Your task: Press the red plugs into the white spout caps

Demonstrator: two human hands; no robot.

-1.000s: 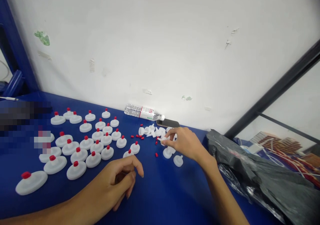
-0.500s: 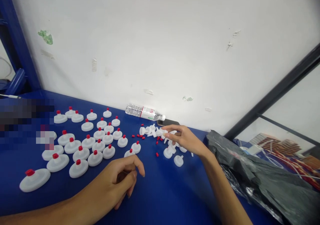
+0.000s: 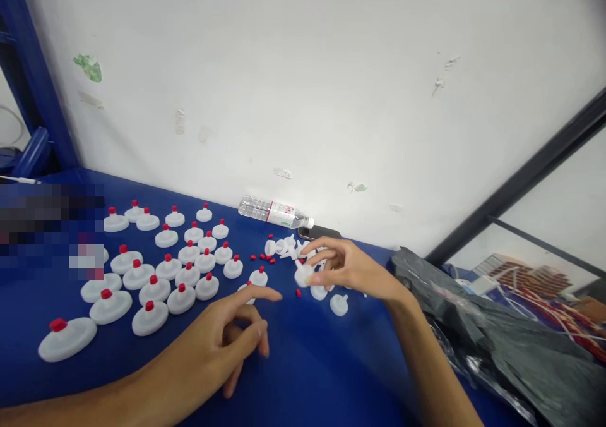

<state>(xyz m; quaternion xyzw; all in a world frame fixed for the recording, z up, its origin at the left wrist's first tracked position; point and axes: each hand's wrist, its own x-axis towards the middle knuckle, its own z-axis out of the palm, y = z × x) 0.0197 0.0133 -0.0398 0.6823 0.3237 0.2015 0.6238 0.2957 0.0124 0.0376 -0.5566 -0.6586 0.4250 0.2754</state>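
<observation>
Between thumb and fingers, my right hand [image 3: 343, 266] grips a white plastic cap with a thin spout [image 3: 302, 274]. It is held over a pile of similar loose white spout caps [image 3: 283, 246], part of which my hand hides. Small red tips [image 3: 254, 257] are scattered beside the pile, and one red tip [image 3: 298, 293] lies nearer to me. My left hand [image 3: 237, 335] hovers with its fingers apart and nothing in them. Beyond it, to the left, stand rows of white caps fitted with red tips [image 3: 150, 319], spouts upward.
A clear water bottle [image 3: 274, 213] lies against the white wall, with a dark phone [image 3: 319, 232] next to it. Dark plastic bags [image 3: 497, 332] cover the right side. A blurred patch hides the far left of the blue table [image 3: 312, 376].
My right hand has drawn a white spout cap out of the pile, toward me and slightly left. The fingers of my left hand have stretched out farther.
</observation>
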